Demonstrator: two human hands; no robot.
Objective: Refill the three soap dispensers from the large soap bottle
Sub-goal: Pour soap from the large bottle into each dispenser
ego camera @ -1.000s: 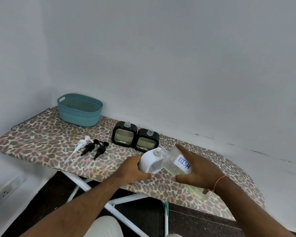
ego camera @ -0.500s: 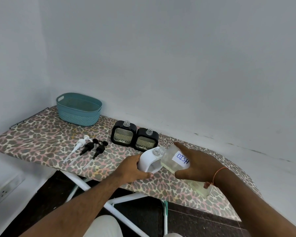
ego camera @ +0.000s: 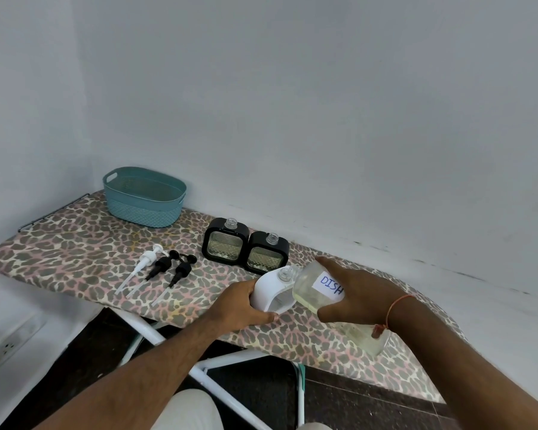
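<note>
1. 1 white dispenser (ego camera: 269,294) sits near the front edge of the ironing board (ego camera: 75,249), about midway along it; your left hand (ego camera: 241,305) wraps around its side, fingers curled under the base.
2. Your right hand (ego camera: 357,293) grips the large soap bottle (ego camera: 319,288), tilted so its mouth meets the dispenser's narrow clear neck.
3. Both necks are small, so a slight wobble could send soap down the smooth white shell onto the patterned fabric cover, which looks likely to soak it up.
4. 2 black square dispensers (ego camera: 245,246) with ribbed clear windows stand open-necked just behind, toward the back edge.
5. 3 pumps (ego camera: 160,268), 1 white and 2 black, lie left of them.
6. 1 teal woven-look basket (ego camera: 145,197) occupies the back left corner.
</note>
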